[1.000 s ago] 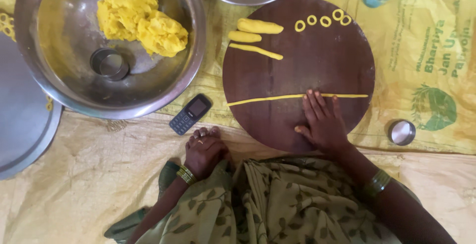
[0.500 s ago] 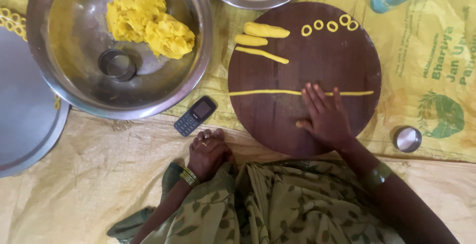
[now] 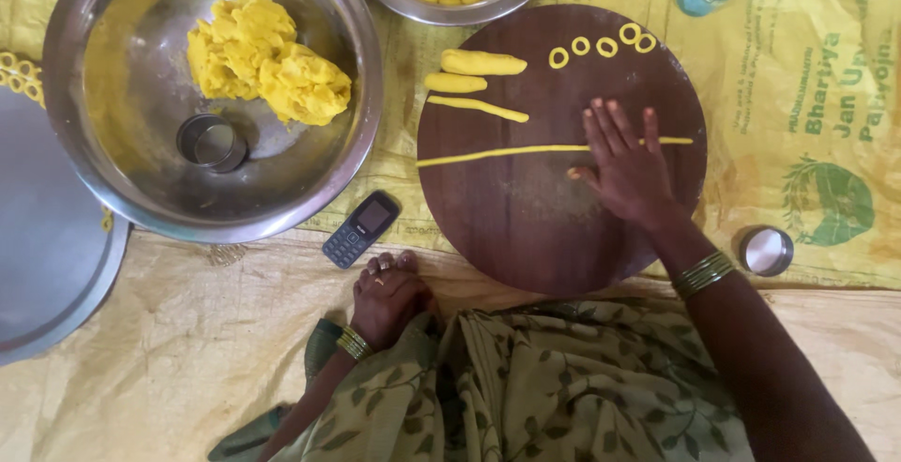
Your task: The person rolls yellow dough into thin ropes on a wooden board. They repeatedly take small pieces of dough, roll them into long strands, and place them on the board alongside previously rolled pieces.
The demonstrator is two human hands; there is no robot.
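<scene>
Head view: long thin dough rope (image 3: 507,153) lying left-to-right across round wooden board (image 3: 526,227), right hand (image 3: 627,166) flat, fingers spread, pressing its right part; left hand (image 3: 387,298) loosely curled, empty, well apart.

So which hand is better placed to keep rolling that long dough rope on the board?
Right. The right hand lies flat with its fingers over the thin dough rope on the round wooden board. The left hand rests off the board, near the phone.
</scene>
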